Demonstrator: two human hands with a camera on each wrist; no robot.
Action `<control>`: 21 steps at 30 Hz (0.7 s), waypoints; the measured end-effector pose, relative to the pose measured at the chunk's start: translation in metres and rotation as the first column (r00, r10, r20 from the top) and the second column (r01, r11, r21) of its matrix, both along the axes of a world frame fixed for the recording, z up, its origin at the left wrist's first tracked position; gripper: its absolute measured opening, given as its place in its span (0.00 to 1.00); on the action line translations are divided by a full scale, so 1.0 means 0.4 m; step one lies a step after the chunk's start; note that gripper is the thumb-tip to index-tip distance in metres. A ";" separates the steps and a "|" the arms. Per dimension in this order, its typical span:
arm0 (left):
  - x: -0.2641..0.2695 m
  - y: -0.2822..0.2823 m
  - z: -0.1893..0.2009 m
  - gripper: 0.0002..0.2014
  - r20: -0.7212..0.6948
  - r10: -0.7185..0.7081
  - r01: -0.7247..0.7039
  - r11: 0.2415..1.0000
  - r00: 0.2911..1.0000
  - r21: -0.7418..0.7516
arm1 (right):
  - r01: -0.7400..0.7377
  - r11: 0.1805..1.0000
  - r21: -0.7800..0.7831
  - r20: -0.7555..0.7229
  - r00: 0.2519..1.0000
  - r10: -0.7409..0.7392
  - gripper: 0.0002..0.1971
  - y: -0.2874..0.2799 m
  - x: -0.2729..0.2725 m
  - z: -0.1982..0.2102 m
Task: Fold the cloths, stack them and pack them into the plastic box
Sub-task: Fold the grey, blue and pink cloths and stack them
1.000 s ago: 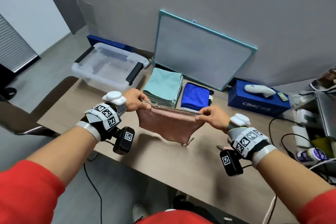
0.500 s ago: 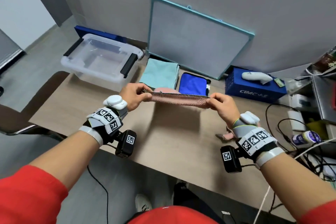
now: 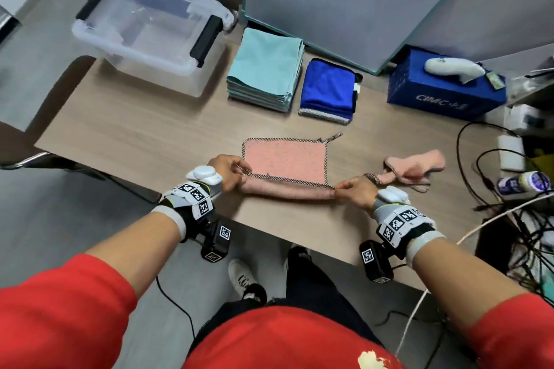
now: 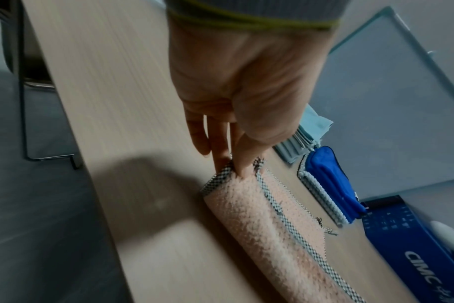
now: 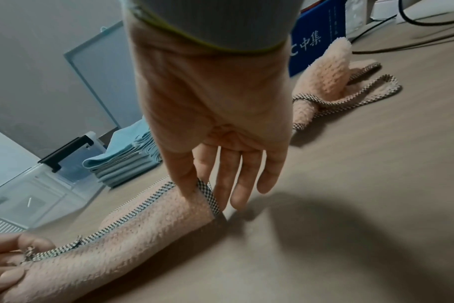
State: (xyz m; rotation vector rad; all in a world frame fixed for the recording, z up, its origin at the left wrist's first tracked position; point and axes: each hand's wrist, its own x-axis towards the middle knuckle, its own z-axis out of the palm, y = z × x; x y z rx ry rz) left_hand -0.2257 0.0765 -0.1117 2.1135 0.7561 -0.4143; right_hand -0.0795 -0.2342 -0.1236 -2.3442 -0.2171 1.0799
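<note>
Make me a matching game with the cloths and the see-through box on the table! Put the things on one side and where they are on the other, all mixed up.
Things:
1. pink fluffy cloth with checked trim
2. clear plastic box with black handles
3. stack of light teal folded cloths
4. crumpled pink cloth

Places:
A. at the table's far left corner
B. lying loose past the right hand
C. pinched at both near corners by the left hand and right hand
D. between the box and the folded blue cloth

Pairs: 1-C, 2-A, 3-D, 4-B
</note>
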 end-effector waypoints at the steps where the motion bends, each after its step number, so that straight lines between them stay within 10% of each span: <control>1: 0.008 0.000 -0.006 0.13 0.008 0.044 -0.044 0.999 0.999 0.021 | 0.008 1.000 0.009 -0.021 1.000 -0.007 0.07 0.004 0.008 0.002; 21: 0.188 0.039 -0.104 0.05 0.139 0.456 -0.475 0.864 0.879 0.168 | 0.076 0.988 -0.133 0.120 0.991 -0.060 0.17 0.177 0.249 -0.076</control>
